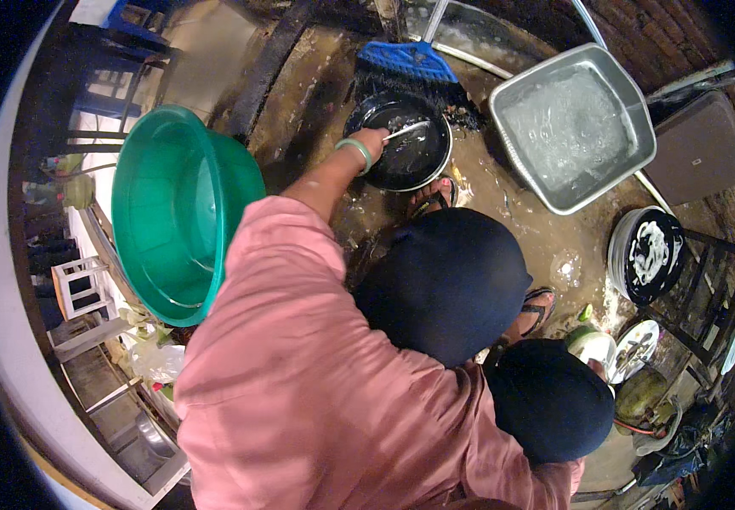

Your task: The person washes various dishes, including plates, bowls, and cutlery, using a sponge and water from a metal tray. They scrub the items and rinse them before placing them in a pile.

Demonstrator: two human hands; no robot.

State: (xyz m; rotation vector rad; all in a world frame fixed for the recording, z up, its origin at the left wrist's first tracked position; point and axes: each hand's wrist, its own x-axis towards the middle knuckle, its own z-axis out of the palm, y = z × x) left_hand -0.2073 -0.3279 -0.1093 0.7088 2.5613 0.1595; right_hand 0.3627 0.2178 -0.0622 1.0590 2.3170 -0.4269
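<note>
My left hand (370,145), with a pale green bangle at the wrist, grips a slim light-coloured utensil (409,129), perhaps a spoon. Its far end reaches into a round black pan (409,167), which sits on the wet floor in front of my foot and looks wet inside. Of my right hand (595,367) only a bit of a finger shows, at the rim of a pale bowl (590,347); my dark-clothed knee hides the rest. Beside that bowl, a white plate (636,349) with dark marks or scraps on it stands tilted.
A large green plastic tub (173,217) stands at left. A grey basin (568,121) of water is at upper right, above a dark round pan with white suds (649,255). A blue broom (409,62) touches the black pan's far side. A wooden rack (702,293) stands at right.
</note>
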